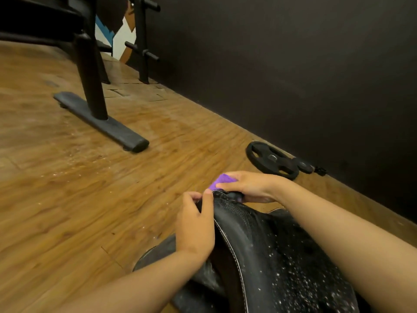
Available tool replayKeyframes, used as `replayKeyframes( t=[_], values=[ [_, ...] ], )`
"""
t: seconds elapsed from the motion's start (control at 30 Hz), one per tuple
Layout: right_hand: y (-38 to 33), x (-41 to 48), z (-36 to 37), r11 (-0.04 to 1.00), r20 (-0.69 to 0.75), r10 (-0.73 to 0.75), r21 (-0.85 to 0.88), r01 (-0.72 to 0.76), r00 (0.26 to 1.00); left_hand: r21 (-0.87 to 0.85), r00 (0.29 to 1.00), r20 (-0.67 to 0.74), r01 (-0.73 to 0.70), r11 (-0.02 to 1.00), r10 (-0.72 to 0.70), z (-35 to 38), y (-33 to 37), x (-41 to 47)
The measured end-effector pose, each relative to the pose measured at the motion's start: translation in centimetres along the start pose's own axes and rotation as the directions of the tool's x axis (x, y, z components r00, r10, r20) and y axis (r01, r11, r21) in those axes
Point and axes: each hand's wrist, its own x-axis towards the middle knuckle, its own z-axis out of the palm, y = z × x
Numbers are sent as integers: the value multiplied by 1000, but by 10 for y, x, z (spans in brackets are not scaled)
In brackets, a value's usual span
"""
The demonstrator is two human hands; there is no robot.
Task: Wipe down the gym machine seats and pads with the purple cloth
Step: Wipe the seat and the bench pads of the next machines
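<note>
At the far tip of the black pad (282, 256), the right hand (250, 186) curls its fingers over the purple cloth (222, 180). The left hand (195, 227) pinches the stitched edge just beside it. White specks cover most of the near face, so wiping looks barely begun here.

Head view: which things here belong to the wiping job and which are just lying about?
Job: purple cloth; black stitched pad; right hand gripping the cloth; left hand holding the pad's edge.
Lying about: weight plate; bench frame; plate rack.
</note>
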Motion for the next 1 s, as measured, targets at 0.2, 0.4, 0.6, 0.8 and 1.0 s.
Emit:
replayKeyframes(
  t=[0.2,0.4,0.6,0.8,1.0],
  values=[
    [12,-17,-10,999,40,41,-23,-40,998,25,1000,21,-1,1000,0,-2,3,-3],
    [-19,11,8,997,10,-71,-19,71,997,26,1000,13,-13,1000,13,-2,2,-2],
    [7,0,-9,997,86,77,-25,-75,993,48,998,12,-56,997,55,-1,-3,1],
    [18,-8,-29,968,134,191,-190,-164,972,108,974,79,-222,969,214,-3,-4,5],
    [39,-26,-64,871,46,278,-433,-232,959,107,967,123,-238,965,224,-5,-8,9]
  ],
)
